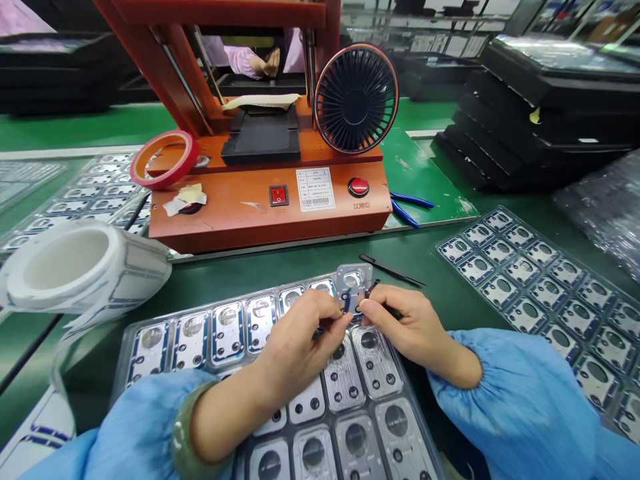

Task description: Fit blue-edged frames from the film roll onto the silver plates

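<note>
Over the far right corner of a clear plastic tray (395, 403), my hands hold a small silver plate (353, 277) with a round opening and dark blue strips. My left hand (305, 327) is closed, thumb and forefinger pinching near the plate's lower left edge. From the other side, my right hand (405, 317) pinches its lower right edge. A small dark piece (371, 288) shows beside the right fingers; its kind is unclear. Similar silver plates (229, 331) sit in the tray's pockets below. Black tweezers (393, 270) lie just beyond my right hand.
An orange press machine (225, 223) stands ahead, with a round fan (356, 100) and a red tape roll (165, 160) on it. A white label roll (85, 267) is at left. Blue-handled pliers (413, 210), another plate tray (530, 267) and stacked black trays (545, 113) are at right.
</note>
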The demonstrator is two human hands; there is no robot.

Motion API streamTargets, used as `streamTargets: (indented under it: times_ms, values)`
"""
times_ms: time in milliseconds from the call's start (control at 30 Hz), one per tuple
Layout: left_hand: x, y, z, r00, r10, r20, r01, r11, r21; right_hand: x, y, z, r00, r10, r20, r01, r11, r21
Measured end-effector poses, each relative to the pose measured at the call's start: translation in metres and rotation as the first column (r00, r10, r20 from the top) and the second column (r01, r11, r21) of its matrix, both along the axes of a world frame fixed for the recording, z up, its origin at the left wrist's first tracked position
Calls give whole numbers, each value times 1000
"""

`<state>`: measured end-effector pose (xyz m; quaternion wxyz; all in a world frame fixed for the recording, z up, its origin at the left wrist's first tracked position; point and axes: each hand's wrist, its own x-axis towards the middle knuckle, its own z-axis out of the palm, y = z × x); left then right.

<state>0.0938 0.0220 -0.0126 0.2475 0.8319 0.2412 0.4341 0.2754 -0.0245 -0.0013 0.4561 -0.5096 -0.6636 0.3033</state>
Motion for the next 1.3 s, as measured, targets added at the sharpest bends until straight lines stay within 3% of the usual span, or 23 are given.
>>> streamTargets:
  times_ms: [233, 467, 1300]
  values:
    - [2, 0, -1, 1000, -28, -2, 28, 993, -115, 1, 1, -2, 1000, 27, 10, -26, 999, -18]
    - [3, 1, 0, 999, -48, -6, 48, 998, -42, -1, 2, -2, 994, -74, -85, 70, 996, -50]
    - [1, -1, -3, 990, -130, -46, 127, 990, -67, -2, 1, -3, 961, -125, -245, 99, 988, -116]
